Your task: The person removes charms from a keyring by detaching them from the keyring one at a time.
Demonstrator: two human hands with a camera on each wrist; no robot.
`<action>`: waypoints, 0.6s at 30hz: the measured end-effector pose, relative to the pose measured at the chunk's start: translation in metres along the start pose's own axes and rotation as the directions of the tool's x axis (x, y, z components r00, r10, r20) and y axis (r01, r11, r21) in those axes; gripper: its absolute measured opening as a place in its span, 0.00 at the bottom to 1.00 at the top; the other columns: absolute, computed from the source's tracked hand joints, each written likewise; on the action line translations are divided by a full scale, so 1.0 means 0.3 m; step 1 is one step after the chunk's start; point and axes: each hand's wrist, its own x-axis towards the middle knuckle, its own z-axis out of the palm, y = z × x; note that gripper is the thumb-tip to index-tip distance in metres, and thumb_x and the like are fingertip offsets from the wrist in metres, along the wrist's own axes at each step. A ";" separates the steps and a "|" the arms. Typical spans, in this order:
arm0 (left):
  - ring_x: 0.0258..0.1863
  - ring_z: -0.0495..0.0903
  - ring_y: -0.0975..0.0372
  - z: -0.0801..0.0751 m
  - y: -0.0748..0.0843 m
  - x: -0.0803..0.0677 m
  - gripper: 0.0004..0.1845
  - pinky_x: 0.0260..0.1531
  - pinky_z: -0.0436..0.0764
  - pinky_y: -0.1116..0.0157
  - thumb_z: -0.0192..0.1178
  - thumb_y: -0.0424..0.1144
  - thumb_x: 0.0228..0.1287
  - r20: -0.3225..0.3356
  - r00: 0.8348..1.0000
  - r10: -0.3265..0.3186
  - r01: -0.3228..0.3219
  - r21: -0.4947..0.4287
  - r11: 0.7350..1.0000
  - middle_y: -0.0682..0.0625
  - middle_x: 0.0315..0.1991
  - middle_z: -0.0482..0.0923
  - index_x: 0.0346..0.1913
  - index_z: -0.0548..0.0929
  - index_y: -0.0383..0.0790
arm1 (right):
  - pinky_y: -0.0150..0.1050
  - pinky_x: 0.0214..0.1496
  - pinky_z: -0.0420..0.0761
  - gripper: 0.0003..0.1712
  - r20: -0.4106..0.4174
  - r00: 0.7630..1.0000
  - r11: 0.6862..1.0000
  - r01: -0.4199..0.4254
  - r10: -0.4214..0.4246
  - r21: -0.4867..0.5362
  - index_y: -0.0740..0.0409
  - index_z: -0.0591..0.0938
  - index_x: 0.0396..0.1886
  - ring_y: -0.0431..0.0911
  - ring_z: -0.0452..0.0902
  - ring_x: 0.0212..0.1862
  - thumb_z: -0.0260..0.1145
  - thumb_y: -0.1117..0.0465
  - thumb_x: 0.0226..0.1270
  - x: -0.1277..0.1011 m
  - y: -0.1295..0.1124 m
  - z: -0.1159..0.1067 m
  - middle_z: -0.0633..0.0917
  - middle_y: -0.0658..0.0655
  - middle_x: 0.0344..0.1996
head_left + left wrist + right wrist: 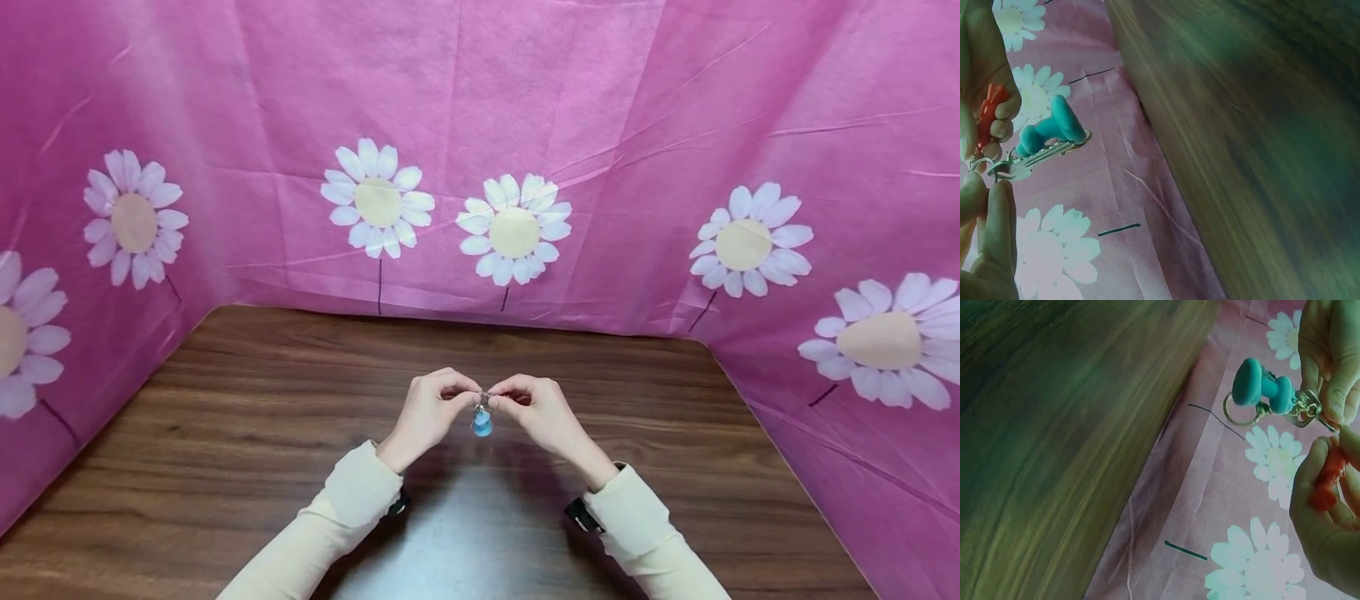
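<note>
Both hands meet above the middle of the wooden table [225, 433]. Between them hangs a small keychain with a teal-blue charm [482, 422] on a metal clasp [1304, 409] and a split ring [1238, 417]. My left hand [471, 395] pinches the metal clasp end, with thumb and fingertips [991, 206] closed on it. My right hand [498, 398] pinches a small red piece [1329, 478] next to the clasp. In the left wrist view the teal charm [1054, 128] sticks out sideways from the clasp [1035, 157], and the red piece [988, 115] shows between the right hand's fingers.
A pink cloth with white daisies [513, 229] stands as a wall behind and on both sides of the table. Cream sleeves [352, 500] cover both forearms, and a dark strap [581, 515] sits at each wrist.
</note>
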 end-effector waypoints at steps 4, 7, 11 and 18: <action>0.26 0.78 0.68 -0.005 -0.001 -0.001 0.02 0.29 0.79 0.72 0.65 0.33 0.53 -0.023 0.999 -0.028 0.028 -0.019 0.999 0.53 0.26 0.81 0.30 0.85 0.39 | 0.30 0.35 0.78 0.09 0.033 0.999 0.999 0.031 -0.029 -0.045 0.56 0.85 0.36 0.37 0.77 0.31 0.69 0.65 0.52 -0.002 0.004 -0.008 0.85 0.51 0.31; 0.25 0.78 0.69 -0.008 -0.005 -0.004 0.02 0.28 0.78 0.72 0.65 0.33 0.53 -0.038 0.998 -0.050 0.049 -0.032 0.998 0.53 0.26 0.80 0.30 0.86 0.39 | 0.29 0.36 0.78 0.12 0.036 0.999 0.997 0.032 -0.030 -0.076 0.55 0.85 0.38 0.36 0.77 0.31 0.71 0.65 0.51 -0.003 0.007 -0.011 0.84 0.49 0.31; 0.25 0.78 0.70 -0.014 -0.009 -0.005 0.02 0.28 0.78 0.72 0.65 0.33 0.53 -0.052 0.997 -0.049 0.046 -0.056 0.997 0.52 0.25 0.81 0.29 0.85 0.39 | 0.29 0.35 0.79 0.13 0.037 0.999 0.998 0.020 -0.017 -0.064 0.58 0.84 0.38 0.38 0.79 0.31 0.71 0.66 0.49 -0.003 0.011 -0.011 0.85 0.53 0.30; 0.25 0.78 0.69 -0.037 -0.010 0.003 0.01 0.28 0.77 0.74 0.65 0.31 0.52 -0.100 0.991 -0.090 0.077 -0.120 0.990 0.48 0.27 0.83 0.29 0.85 0.37 | 0.30 0.35 0.80 0.13 0.009 0.995 0.993 0.096 -0.096 -0.073 0.59 0.85 0.37 0.41 0.82 0.33 0.71 0.70 0.48 0.000 0.015 -0.002 0.86 0.54 0.31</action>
